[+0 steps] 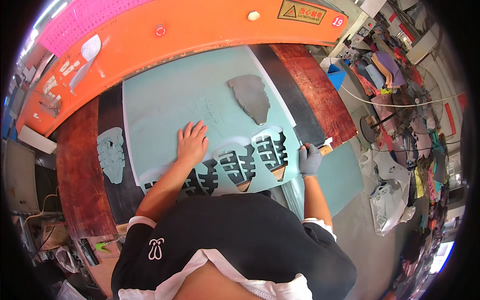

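A pale teal sheet [160, 110] lies across the work surface in front of me, with a row of cut-out openings along its near edge. My left hand [192, 142] rests on it palm down, bare, fingers stretched out. At the sheet's right edge my right hand [310, 160], in a grey glove, has its fingers curled round that edge. A dark grey plate with a notched side [250, 97] lies on the far right part of the sheet. To the left, a cut teal piece with slots [111, 155] lies on the black strip.
An orange machine beam [200, 27] spans the far side. Reddish-brown boards [320, 95] flank the black strips. More teal sheeting [340, 172] hangs beside my right hand. Piles of coloured scraps [390, 75] and a white bag [387, 207] stand at the right.
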